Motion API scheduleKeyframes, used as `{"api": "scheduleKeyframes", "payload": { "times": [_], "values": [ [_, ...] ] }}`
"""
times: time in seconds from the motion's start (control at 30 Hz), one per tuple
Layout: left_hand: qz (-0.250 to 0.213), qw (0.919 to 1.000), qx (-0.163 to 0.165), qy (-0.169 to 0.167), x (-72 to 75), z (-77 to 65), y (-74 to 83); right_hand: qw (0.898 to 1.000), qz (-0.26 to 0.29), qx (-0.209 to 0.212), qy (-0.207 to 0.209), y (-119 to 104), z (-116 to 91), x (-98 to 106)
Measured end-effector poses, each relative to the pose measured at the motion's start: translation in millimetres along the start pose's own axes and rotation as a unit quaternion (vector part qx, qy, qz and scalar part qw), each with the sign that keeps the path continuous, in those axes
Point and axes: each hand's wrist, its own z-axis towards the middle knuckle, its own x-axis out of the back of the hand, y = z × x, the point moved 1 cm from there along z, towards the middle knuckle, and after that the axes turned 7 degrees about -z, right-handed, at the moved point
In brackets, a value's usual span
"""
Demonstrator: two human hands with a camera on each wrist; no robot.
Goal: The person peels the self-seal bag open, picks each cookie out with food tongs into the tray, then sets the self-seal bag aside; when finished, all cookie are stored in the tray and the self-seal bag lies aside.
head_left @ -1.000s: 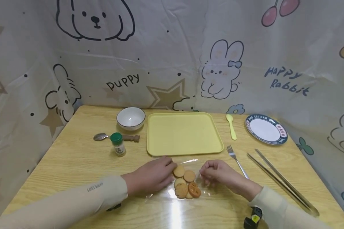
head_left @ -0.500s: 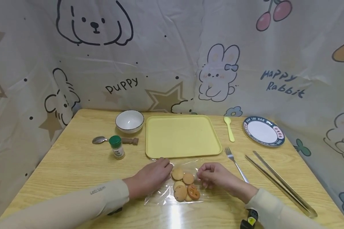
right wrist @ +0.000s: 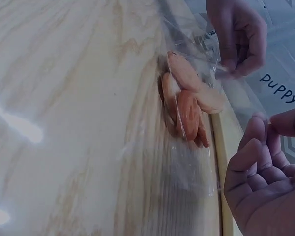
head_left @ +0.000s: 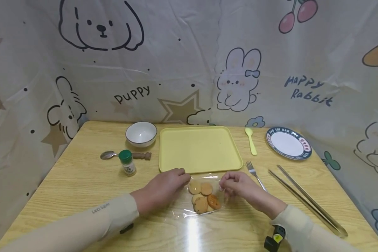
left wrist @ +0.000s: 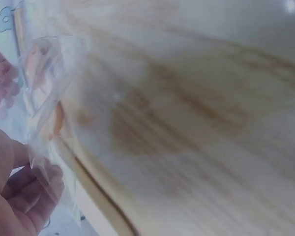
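A clear plastic bag [head_left: 214, 179] of several round cookies [head_left: 201, 205] and a pretzel-shaped one [head_left: 213, 201] is between both hands, just in front of the yellow tray [head_left: 201, 148]. My left hand [head_left: 163, 189] pinches the left side of the bag between thumb and fingers; in the left wrist view the film [left wrist: 44, 167] lies over its fingertips. At the opposite side, my right hand [head_left: 240, 189] pinches the edge with thumb and index finger, its other fingers curled. The right wrist view shows the cookies [right wrist: 189, 115] bunched together inside the film.
Left of the tray are a white bowl [head_left: 141, 134], a spoon [head_left: 107, 155] and a green-capped shaker [head_left: 127, 163]. On the right lie a yellow spoon [head_left: 251, 141], a fork [head_left: 255, 175], metal tongs [head_left: 308, 199] and a rimmed plate [head_left: 288, 143]. A printed cloth [head_left: 182, 63] hangs behind.
Both hands have shifted slightly toward the tray with the bag, and its near edge has come up. The cookies sit closer to the tray in view. The pinch on both sides stays.
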Motion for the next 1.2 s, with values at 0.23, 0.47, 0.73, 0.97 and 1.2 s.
{"api": "scheduleKeyframes", "payload": {
  "times": [0.23, 0.47, 0.73, 0.97, 1.2],
  "values": [
    [-0.001, 0.9997, 0.007, -0.024, 10.3, 7.3, -0.8, 1.0, 0.008, -0.002, -0.002, -1.4, 0.7, 3.8],
    [-0.004, 0.9992, 0.017, -0.035, 10.9, 6.9, -2.2, 0.999, -0.035, 0.003, 0.008, -1.7, -13.2, 19.0],
    [-0.013, 0.9993, 0.013, -0.032, 11.4, 5.8, -2.9, 0.972, -0.189, 0.007, 0.139, 18.6, -57.4, 87.5],
    [0.001, 0.9998, 0.007, -0.021, 6.3, 4.6, -5.7, 0.9, -0.387, -0.074, 0.188, 69.8, -95.9, 142.2],
    [-0.003, 0.9999, -0.001, -0.017, 1.1, 4.1, -7.1, 0.89, -0.421, -0.156, 0.081, 109.9, -115.9, 161.0]
  ]
}}
